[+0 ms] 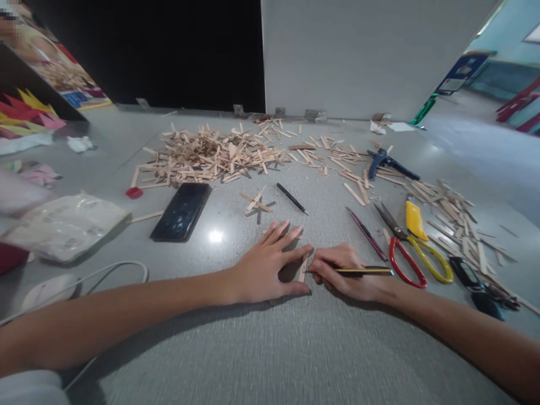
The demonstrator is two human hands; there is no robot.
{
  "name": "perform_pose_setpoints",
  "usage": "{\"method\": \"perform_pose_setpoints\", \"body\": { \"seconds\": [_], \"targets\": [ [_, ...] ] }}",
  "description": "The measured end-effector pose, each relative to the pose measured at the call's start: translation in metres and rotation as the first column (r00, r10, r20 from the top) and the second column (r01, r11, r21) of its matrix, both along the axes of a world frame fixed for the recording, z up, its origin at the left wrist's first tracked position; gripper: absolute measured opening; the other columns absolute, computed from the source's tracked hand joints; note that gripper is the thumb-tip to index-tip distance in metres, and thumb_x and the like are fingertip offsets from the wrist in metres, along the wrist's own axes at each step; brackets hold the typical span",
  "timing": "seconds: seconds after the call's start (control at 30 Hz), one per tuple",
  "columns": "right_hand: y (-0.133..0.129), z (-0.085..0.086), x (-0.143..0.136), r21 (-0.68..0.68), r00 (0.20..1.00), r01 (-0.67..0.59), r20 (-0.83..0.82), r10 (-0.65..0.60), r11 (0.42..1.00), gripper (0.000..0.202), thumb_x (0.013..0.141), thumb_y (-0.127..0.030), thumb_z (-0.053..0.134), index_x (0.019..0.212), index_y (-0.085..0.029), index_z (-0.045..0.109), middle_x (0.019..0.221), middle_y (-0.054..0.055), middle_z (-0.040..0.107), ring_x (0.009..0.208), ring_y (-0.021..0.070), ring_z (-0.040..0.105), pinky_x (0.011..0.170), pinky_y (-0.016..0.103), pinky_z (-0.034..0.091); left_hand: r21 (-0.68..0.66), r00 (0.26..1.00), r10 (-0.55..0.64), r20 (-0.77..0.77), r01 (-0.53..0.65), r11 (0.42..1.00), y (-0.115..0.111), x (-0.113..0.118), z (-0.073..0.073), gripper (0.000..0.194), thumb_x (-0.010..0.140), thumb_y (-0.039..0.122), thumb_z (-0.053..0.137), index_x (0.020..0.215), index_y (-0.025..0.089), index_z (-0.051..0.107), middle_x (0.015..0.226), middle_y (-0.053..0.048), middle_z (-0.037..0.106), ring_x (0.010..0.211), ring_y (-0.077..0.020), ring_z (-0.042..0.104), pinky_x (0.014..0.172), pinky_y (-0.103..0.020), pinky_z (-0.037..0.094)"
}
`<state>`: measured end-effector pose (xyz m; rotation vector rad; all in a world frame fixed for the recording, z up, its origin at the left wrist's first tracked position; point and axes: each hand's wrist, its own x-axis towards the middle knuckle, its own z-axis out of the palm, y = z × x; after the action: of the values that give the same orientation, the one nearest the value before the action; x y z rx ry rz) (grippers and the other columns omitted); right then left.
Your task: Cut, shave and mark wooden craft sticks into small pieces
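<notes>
My left hand (270,261) lies flat on the grey table, fingers spread, its thumb and forefinger touching the ends of a wooden craft stick (302,271). Other stick ends peek out from under this hand, mostly hidden. A yellow-and-black pencil (363,271) is pinched in my right hand (343,270), with its tip at the craft stick. A small dark mark shows on the stick near the tip. Just beyond my left hand stands a small crossed piece made of craft sticks (256,202), beside a black pen (292,199).
A large pile of craft sticks (211,152) spreads at the back. To the right lie scissors (400,233), a yellow cutter (415,219), a dark red pen (367,233) and a blue clamp-like tool (388,163). A phone (182,212), a plastic packet (67,225) and a white mouse (49,291) are left.
</notes>
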<state>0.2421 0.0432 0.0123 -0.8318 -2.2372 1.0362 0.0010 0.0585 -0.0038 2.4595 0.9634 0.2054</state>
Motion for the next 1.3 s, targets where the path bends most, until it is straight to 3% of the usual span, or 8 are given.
{"method": "perform_pose_setpoints", "body": {
  "seconds": [0.47, 0.63, 0.83, 1.3],
  "targets": [
    [0.0003, 0.0006, -0.0002, 0.018, 1.000, -0.013, -0.004, 0.013, 1.000, 0.035, 0.111, -0.023, 0.047, 0.077, -0.021, 0.057, 0.063, -0.005, 0.058, 0.050, 0.0083, 0.052, 0.053, 0.021, 0.039, 0.012, 1.000, -0.001, 0.014, 0.001, 1.000, 0.0000, 0.0006, -0.0032, 0.091, 0.090, 0.087, 0.064, 0.166, 0.038, 0.048, 0.182, -0.009, 0.023, 0.169, -0.0467, 0.011, 0.133, -0.075, 0.013],
    [0.0010, -0.0027, -0.0002, 0.082, 1.000, -0.028, -0.005, 0.029, 0.996, 0.039, 0.112, -0.021, 0.044, 0.074, -0.021, 0.052, 0.062, -0.006, 0.052, 0.051, 0.0081, 0.047, 0.054, 0.022, 0.036, 0.002, 1.000, -0.003, 0.005, 0.003, 1.000, 0.0004, 0.0006, -0.0023, 0.093, 0.090, 0.087, 0.064, 0.166, 0.035, 0.048, 0.182, -0.012, 0.022, 0.168, -0.0480, 0.011, 0.133, -0.076, 0.012],
    [0.0019, -0.0067, 0.0024, 0.167, 0.997, -0.056, 0.055, 0.048, 0.984, 0.044, 0.117, -0.030, 0.040, 0.074, -0.022, 0.048, 0.064, -0.005, 0.050, 0.055, 0.0100, 0.045, 0.056, 0.025, 0.034, -0.004, 1.000, 0.000, 0.006, 0.000, 1.000, 0.0002, 0.0012, 0.0010, 0.089, 0.092, 0.084, 0.066, 0.165, 0.035, 0.050, 0.182, -0.009, 0.022, 0.169, -0.0457, 0.011, 0.134, -0.073, 0.013],
    [0.0015, -0.0054, 0.0017, 0.093, 0.998, -0.055, 0.020, 0.053, 0.994, 0.037, 0.112, -0.020, 0.041, 0.075, -0.024, 0.046, 0.066, -0.005, 0.051, 0.054, 0.0106, 0.046, 0.056, 0.025, 0.036, 0.019, 1.000, -0.016, 0.010, 0.016, 1.000, 0.0003, 0.0009, 0.0023, 0.087, 0.094, 0.081, 0.067, 0.165, 0.032, 0.051, 0.181, -0.012, 0.025, 0.169, -0.0461, 0.012, 0.133, -0.074, 0.013]
  ]
}}
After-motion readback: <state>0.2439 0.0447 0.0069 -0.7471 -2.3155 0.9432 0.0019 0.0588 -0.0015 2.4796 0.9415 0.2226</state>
